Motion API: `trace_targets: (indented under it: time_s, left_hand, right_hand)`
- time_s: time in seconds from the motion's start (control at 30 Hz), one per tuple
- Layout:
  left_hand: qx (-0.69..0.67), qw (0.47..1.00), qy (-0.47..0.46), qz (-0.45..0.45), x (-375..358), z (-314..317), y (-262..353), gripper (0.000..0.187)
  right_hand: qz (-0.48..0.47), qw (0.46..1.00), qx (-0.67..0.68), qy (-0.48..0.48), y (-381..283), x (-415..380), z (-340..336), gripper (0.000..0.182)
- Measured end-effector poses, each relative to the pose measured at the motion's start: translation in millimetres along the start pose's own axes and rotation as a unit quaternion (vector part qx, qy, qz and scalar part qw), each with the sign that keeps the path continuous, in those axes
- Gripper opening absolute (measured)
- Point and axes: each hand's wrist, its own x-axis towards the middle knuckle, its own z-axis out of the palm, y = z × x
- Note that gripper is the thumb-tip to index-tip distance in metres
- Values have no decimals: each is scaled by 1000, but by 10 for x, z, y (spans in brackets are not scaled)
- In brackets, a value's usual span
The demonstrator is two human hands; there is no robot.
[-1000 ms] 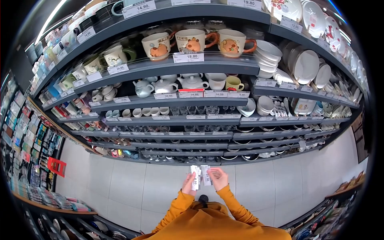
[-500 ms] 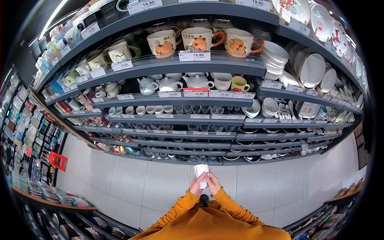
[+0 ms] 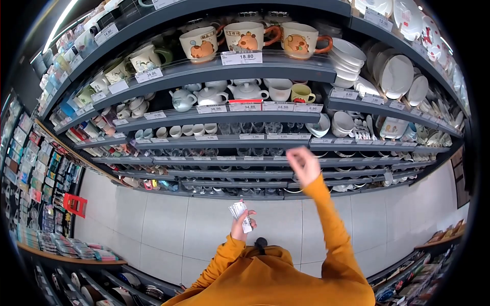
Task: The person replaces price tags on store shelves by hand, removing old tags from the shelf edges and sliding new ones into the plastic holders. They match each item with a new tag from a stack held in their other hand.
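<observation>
Several white paper labels (image 3: 238,209) are fanned out in my left hand (image 3: 242,223), which is closed around them low in front of my body. My right hand (image 3: 304,166) is raised to the right, in front of the lower shelves. Its fingers are bent together and blurred, and whatever they may hold is too small to make out. Behind that hand runs a grey shelf edge (image 3: 288,143) with price tags. White bowls (image 3: 343,124) stand above and to the right of it.
Higher up are mugs with orange handles (image 3: 246,36), teapots (image 3: 247,91), a yellow cup (image 3: 302,93) and stacked plates (image 3: 397,76). A red sign (image 3: 75,205) stands on the left over the tiled floor (image 3: 204,245). Shelves with goods flank both sides.
My right hand has left the labels and moved up and right to the shelves. My left hand has shifted slightly left with the labels, now fanned. The view has tilted a little.
</observation>
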Motion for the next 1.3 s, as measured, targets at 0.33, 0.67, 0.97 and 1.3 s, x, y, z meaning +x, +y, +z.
trace_targets:
  time_s: [0.33, 0.67, 0.97, 1.3]
  left_hand:
    - [-11, 995, -48, -82, -299, 196, -177, 31]
    - [-37, 996, -43, -73, -257, 162, -64, 36]
    - [-4, 997, 60, 48, -72, 142, -9, 43]
    - [6, 1000, 14, 6, -101, -48, -92, 39]
  right_hand:
    - [-120, 935, -332, 29, 152, 1427, -71, 18]
    - [-112, 959, -254, -61, -84, 1734, -372, 14]
    - [90, 957, 124, -247, 150, -521, 395, 9]
    - [143, 961, -33, -235, 461, -581, 442, 19]
